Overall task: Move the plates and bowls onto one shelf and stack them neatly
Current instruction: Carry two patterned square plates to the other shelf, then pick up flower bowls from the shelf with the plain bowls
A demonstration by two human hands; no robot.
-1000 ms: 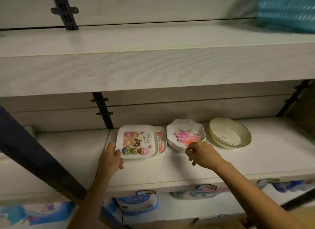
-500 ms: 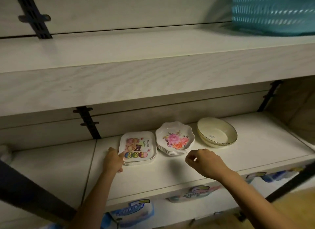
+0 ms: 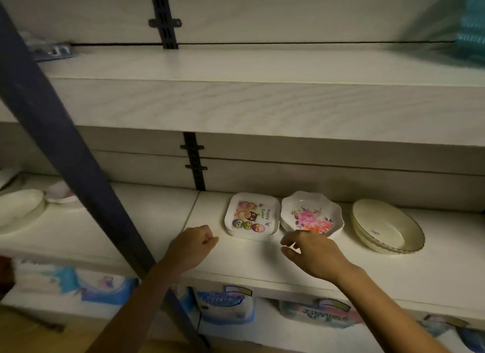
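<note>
Three stacks stand in a row on the middle shelf (image 3: 262, 258). A stack of square cartoon-owl plates (image 3: 252, 216) is on the left, a stack of scalloped flower plates (image 3: 312, 216) in the middle, and stacked cream bowls (image 3: 385, 228) on the right. My left hand (image 3: 194, 245) hovers just left of the owl plates, fingers curled, holding nothing. My right hand (image 3: 309, 250) hangs in front of the flower plates with loosely bent fingers, empty. More white dishes (image 3: 21, 205) lie at the far left of the same shelf.
A dark diagonal post (image 3: 65, 148) crosses the left side in front of the shelves. The upper shelf (image 3: 236, 103) overhangs, with a teal basket (image 3: 472, 24) at its right end. Packaged goods (image 3: 225, 305) fill the shelf below.
My left hand has let go of the owl plates and drawn back to their left. The right hand has moved toward the flower plates. The camera has swung left.
</note>
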